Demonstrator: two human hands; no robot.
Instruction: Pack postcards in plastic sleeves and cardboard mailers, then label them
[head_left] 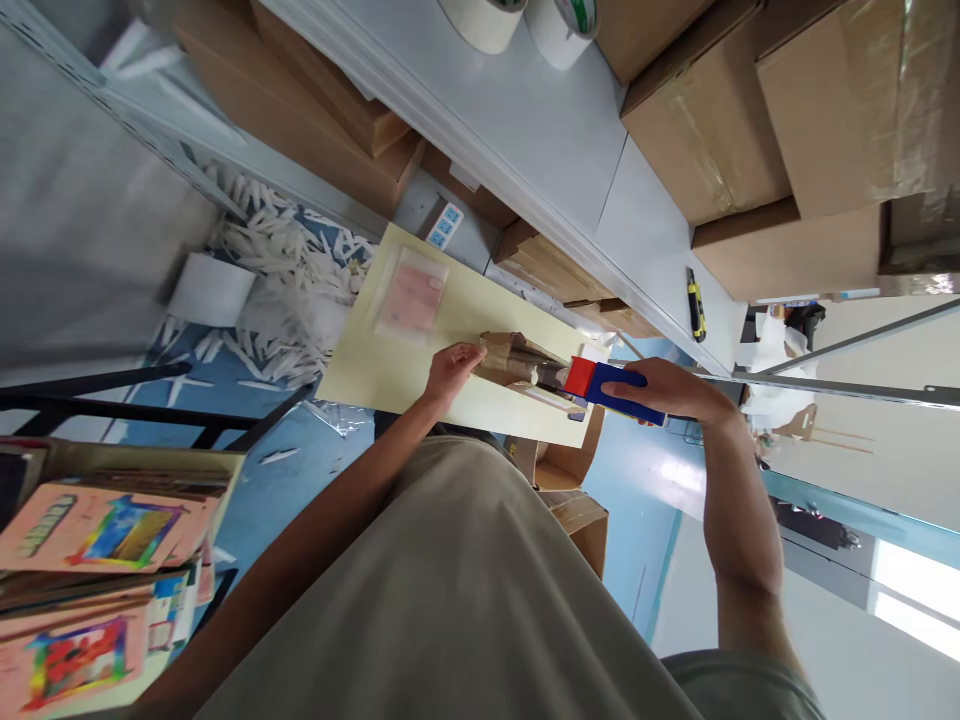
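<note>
My left hand (pixel 454 372) is at the left end of a small brown cardboard package (pixel 508 362), with its fingertips pinched at the package's edge. The package lies on a pale yellow tabletop (pixel 352 370) and has shiny, clear-looking parts toward its right end. My right hand (pixel 660 388) is closed around a blue, box-shaped thing with a red end (pixel 626 392); that red end points left, close to the package's right end. Whether the two touch, I cannot tell. A flat pink item in clear wrapping (pixel 412 295) lies on the table left of the package.
A grey shelf (pixel 555 150) runs above the table, bearing tape rolls (pixel 486 22), cardboard boxes (pixel 705 130) and a yellow-black utility knife (pixel 695 305). A power strip (pixel 445 225) lies behind the table. White paper strips (pixel 292 260) heap on the floor; pink booklets (pixel 112 525) are stacked lower left.
</note>
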